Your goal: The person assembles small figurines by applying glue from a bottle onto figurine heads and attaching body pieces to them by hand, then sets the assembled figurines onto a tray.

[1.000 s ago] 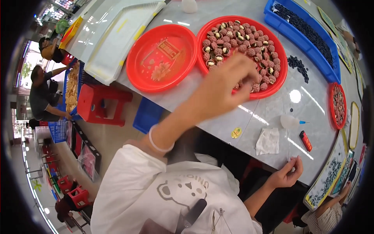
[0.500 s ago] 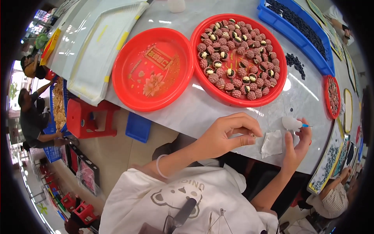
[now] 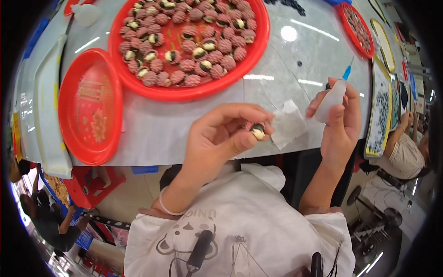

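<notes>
In front of the filled red basin [image 3: 203,92], my left grip [image 3: 210,138] is pinching a pink piece [image 3: 256,129]; right of that basin, my right grip [image 3: 341,124] is clasping a white bottle [image 3: 330,105]. I'm probably readying dispensing, needing its tip [image 3: 347,72] lowered.

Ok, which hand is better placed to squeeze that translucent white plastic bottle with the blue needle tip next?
Right, most likely: the right hand holds the white bottle, its blue needle tip pointing away from the body. The left hand is occupied, pinching a small bumpy pink, black and cream piece.
</notes>
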Demonstrator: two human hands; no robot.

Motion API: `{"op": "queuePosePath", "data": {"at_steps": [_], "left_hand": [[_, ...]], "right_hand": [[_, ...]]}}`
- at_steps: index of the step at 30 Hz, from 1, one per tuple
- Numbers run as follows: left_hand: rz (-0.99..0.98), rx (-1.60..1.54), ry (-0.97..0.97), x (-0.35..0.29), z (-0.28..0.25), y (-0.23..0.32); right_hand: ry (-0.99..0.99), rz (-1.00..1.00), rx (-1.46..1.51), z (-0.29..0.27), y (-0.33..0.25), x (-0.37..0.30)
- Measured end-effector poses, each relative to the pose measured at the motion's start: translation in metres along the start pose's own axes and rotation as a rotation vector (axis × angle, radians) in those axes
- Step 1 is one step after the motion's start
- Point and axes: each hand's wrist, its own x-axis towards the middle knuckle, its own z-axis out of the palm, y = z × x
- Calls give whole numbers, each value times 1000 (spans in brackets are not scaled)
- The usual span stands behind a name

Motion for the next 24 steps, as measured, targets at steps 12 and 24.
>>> {"op": "queuePosePath", "data": {"at_steps": [12, 24], "left_hand": [[51, -3, -42, 3, -3, -7], [21, 181, 39, 3, 2, -5]], "right_hand": [[-197, -71, 22, -21, -18, -4], [-180, -98, -32, -3, -20, -2]]}}
